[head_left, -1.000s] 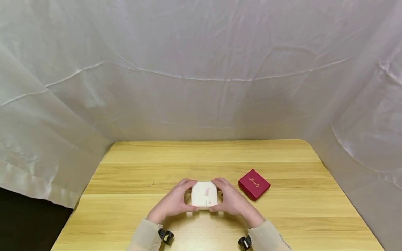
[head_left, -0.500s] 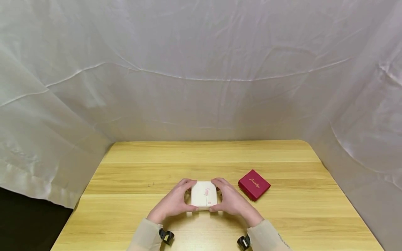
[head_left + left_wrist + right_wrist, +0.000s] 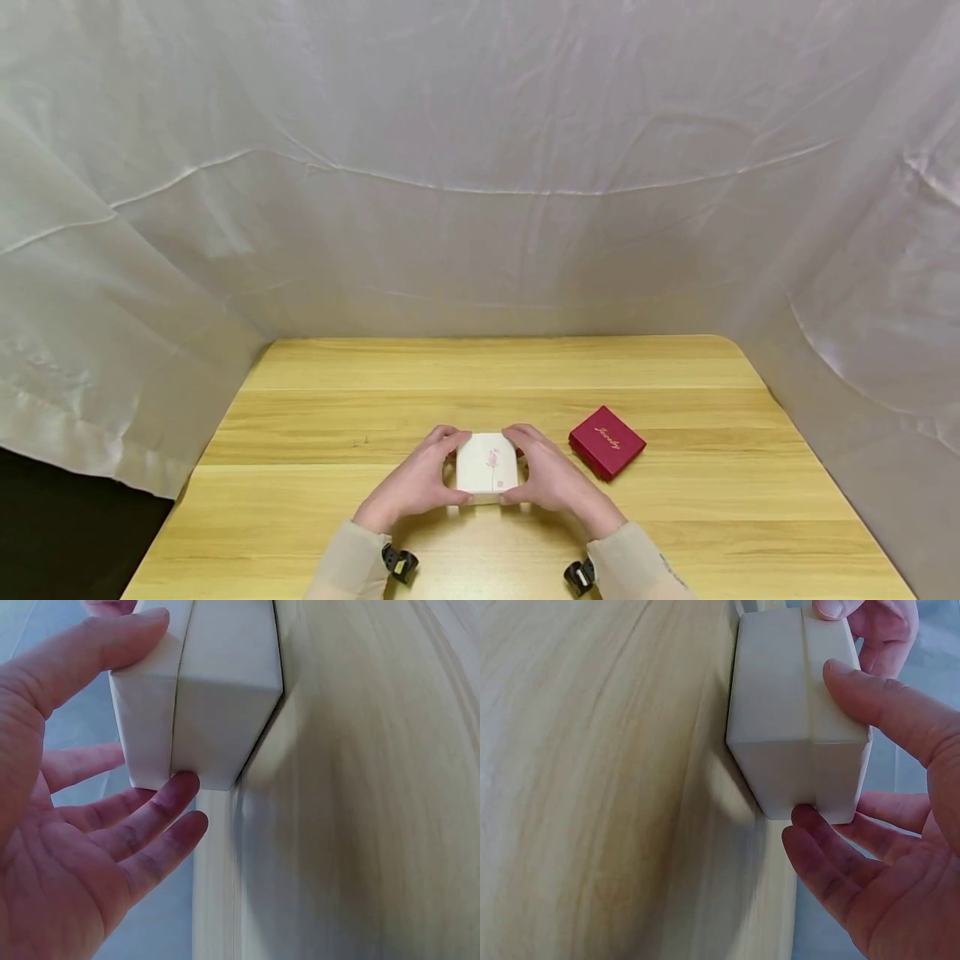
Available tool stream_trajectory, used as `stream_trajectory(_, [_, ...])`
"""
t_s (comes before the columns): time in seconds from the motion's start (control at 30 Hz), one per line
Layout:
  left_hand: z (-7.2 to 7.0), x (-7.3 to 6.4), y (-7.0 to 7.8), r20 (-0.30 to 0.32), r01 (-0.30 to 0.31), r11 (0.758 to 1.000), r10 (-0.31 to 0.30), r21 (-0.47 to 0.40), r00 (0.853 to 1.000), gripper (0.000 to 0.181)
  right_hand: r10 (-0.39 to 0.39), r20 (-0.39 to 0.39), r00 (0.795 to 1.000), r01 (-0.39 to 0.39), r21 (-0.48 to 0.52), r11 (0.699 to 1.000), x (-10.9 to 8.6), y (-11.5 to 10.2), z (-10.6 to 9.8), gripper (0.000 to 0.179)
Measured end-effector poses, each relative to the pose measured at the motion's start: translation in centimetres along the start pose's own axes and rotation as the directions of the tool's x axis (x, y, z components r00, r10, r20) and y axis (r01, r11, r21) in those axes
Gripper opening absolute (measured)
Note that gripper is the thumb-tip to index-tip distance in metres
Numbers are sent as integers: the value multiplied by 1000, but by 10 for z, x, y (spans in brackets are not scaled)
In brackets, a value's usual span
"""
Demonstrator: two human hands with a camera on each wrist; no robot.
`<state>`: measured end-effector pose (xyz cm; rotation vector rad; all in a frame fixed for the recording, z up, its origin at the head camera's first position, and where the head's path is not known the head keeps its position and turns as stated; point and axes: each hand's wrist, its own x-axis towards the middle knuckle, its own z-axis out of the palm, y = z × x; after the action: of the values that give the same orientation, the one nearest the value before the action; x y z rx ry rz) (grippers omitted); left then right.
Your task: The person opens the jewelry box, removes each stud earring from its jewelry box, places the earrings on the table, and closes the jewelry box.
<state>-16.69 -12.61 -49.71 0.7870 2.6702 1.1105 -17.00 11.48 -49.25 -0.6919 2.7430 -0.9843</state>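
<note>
A white gift box (image 3: 483,462) with a pink flower printed on its top sits on the wooden table in front of me. My left hand (image 3: 420,479) grips its left end, thumb on the front of the lid and fingers round the back. Mirroring this, my right hand (image 3: 547,479) grips the right end. In the left wrist view, a thin seam parts the lid (image 3: 146,724) from the base (image 3: 225,675). Both thumbs lie on the lid side of that seam; the right thumb (image 3: 877,697) shows this too. The box's inside is hidden.
A dark red box (image 3: 607,442) with gold lettering lies turned at an angle to the right of my right hand. The table (image 3: 315,417) is bordered by grey-white cloth (image 3: 480,250) at the back and sides. Small marks show on the tabletop left of the hands.
My right hand has shifted very slightly left. Both hands keep their hold on the white gift box, and the red box has not moved.
</note>
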Motion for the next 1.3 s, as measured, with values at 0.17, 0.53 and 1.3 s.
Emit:
stream_trajectory(0.17, [1, 0, 1, 7, 11, 1000, -11, 14, 1000, 85, -2, 16, 1000, 3, -5, 1000, 0, 1, 2, 90])
stream_trajectory(0.53, [5, 1, 1, 26, 30, 999, -31, 23, 999, 85, 2, 36, 999, -2, -25, 1000, 0, 1, 3, 89])
stream_trajectory(1.3, [8, 2, -2, 47, 60, 998, -61, 14, 997, 90, 59, 46, 997, -56, -55, 997, 1, 1, 8, 91])
